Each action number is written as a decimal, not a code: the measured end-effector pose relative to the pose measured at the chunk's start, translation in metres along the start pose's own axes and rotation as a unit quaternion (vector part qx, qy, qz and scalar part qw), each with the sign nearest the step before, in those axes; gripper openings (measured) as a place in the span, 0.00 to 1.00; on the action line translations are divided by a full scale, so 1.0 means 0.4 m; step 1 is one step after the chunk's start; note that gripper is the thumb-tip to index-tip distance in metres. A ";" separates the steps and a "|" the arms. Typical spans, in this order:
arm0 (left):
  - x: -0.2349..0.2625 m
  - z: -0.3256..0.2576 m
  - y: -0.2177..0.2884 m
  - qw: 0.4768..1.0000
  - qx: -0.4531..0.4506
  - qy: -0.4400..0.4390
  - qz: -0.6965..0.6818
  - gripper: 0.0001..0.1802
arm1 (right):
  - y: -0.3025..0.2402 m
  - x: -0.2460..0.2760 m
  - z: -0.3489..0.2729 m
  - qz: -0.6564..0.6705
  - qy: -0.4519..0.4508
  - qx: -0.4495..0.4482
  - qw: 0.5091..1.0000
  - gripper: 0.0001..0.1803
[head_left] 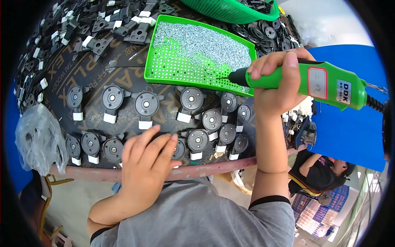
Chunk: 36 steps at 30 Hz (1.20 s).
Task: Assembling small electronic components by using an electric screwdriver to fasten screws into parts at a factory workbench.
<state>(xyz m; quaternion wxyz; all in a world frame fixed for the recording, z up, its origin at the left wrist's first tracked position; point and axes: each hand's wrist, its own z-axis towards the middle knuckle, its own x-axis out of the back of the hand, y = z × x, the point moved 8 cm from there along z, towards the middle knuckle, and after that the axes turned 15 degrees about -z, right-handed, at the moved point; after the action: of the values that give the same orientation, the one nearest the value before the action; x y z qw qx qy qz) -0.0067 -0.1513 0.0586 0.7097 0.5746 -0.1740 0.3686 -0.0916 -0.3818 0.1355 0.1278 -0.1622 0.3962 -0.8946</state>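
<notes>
My right hand is closed around a green electric screwdriver. Its black nose and thin bit point left, over the right part of a green perforated tray with many small silver screws. At the near edge of the table, my left hand curves over a dark grey round plastic part, thumb and fingers on either side of it; much of that part is hidden. Similar round parts with white tabs, such as this one, lie in two rough rows below the tray.
Black brackets with white ends are heaped at the far left. Beyond the tray stand a green basket and a pile of black discs. A clear plastic bag lies at the left edge. Another person is at the right.
</notes>
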 end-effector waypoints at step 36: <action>-0.050 0.003 -0.069 0.956 0.070 0.041 -0.282 0.28 | -0.243 -0.114 -0.189 0.108 -0.240 0.067 0.962 0.15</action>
<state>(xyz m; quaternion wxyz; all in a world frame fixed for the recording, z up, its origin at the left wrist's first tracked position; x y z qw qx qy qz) 0.0002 -0.1608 0.0267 0.7493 0.6331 0.0509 0.1876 -0.0894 -0.2516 0.1520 0.3258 -0.3191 0.3087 -0.8347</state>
